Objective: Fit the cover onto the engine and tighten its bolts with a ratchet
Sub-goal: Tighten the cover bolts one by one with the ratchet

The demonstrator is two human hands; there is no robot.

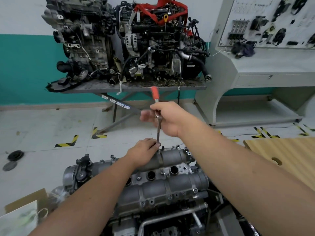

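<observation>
My right hand [167, 119] grips the red-handled steel ratchet [157, 114]. My left hand [144, 151] fingers pinch its tip on the grey metal cover's [170, 157] far edge. I should keep it straight.

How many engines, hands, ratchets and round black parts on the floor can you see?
Engines: 3
Hands: 2
Ratchets: 1
Round black parts on the floor: 2
Total: 8

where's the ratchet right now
In the head view, centre frame: the ratchet stands upright over the far edge of the cover, right hand gripping it, left hand steadying its lower end.
</observation>
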